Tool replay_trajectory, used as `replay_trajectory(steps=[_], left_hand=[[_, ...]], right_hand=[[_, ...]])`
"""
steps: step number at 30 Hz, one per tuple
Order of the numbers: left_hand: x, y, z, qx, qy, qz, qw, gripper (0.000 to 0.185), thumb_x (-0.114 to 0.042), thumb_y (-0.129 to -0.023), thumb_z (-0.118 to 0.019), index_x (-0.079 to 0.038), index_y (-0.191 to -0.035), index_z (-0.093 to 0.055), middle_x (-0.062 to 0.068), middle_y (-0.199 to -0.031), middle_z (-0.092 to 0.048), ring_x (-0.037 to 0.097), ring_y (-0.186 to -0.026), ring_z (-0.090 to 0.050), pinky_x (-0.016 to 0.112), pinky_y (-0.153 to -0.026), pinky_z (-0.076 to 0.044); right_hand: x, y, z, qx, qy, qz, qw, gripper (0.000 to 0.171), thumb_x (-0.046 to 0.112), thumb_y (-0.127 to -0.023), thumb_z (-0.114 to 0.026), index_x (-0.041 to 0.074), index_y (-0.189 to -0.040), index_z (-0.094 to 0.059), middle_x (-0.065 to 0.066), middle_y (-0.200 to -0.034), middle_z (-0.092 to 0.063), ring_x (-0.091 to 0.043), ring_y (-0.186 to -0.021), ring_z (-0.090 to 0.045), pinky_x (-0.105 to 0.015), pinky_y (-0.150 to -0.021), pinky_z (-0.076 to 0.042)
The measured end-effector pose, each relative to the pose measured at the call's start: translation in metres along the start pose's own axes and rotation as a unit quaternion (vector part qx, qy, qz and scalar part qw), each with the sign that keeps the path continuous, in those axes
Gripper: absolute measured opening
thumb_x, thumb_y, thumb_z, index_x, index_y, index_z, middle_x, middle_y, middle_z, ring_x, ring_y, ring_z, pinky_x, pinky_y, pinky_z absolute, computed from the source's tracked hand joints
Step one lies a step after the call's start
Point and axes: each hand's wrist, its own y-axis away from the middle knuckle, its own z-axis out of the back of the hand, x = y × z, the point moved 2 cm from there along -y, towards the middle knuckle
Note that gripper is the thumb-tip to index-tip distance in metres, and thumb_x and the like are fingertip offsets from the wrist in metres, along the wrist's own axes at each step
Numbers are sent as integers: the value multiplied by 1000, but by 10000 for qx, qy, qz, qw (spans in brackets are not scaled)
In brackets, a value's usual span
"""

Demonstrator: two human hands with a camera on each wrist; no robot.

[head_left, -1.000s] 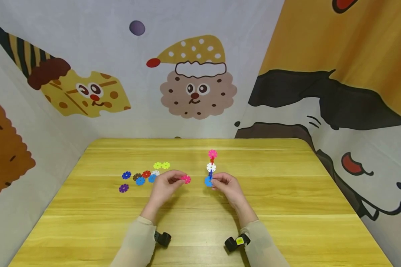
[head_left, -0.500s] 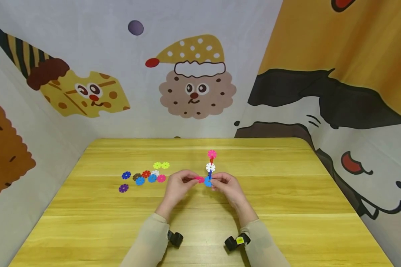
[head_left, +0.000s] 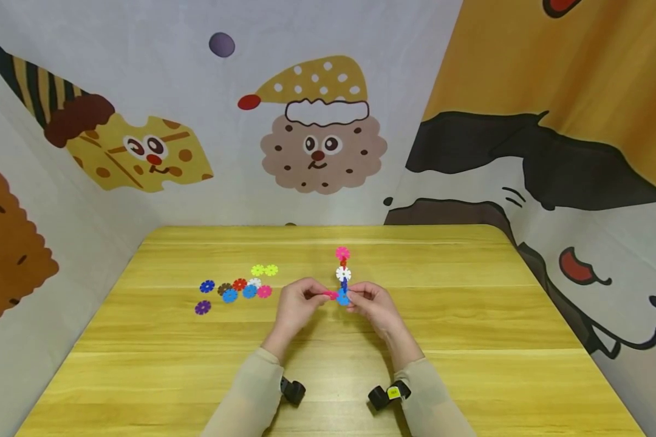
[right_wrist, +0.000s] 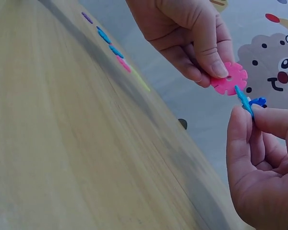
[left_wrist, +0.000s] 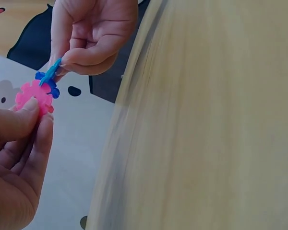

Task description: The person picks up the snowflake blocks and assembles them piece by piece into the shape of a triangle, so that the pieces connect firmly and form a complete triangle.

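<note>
- Pink disc (right_wrist: 237, 80), notched rim, sits between the two hands, at the near end of a joined chain; its edge meets the light blue disc (head_left: 342, 298), and whether the slots are engaged cannot be told
- Chain order, from the light blue disc away from the person: dark blue disc (head_left: 344, 284), white disc (head_left: 343, 274), red disc (head_left: 343, 263), far pink disc (head_left: 342, 253); the dark blue and red ones show nearly edge-on in the head view
- Left hand (head_left: 299, 305): pinches the pink disc between thumb and fingers
- Right hand (head_left: 377, 305): pinches the light blue disc between thumb and fingers
- Left of the hands, a loose group on the wooden table (head_left: 328, 376): brown, red, white, two light blue and one pink, close together, some overlapping
- Blue loose disc (head_left: 207, 286) and purple loose disc (head_left: 203, 307) at the group's left; two yellow-green discs (head_left: 265, 271) side by side beyond it
- Both sleeves beige, a black device at each wrist
- Behind the table: printed cloth (head_left: 443, 91) with cartoon figures
</note>
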Motion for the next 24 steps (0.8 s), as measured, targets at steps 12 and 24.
replay_trajectory(steps=[12,24], left_hand=[[-1,-1,-7,-320,-134,-238,9991,11,4,-78,-80,-3,-75,-73,4,-71,-69,12,-62,-61,25,-57,-54],[0,-1,-8,-209,-193,-320,9991,12,3,-78,-81,-4,-73,-72,2,-70,-69,10,-61,-60,24,-56,-53]], right_hand=[[1,1,-4,-323,-294,177,9989,8,-11,-94,-57,-6,-95,-63,-7,-81,-64,-14,-70,-63,-26,-68,-58],[2,2,-5,-384,-264,66,9989,5,-12,-93,-58,-10,-95,-62,-9,-80,-64,-15,-70,-64,-26,-68,-58]])
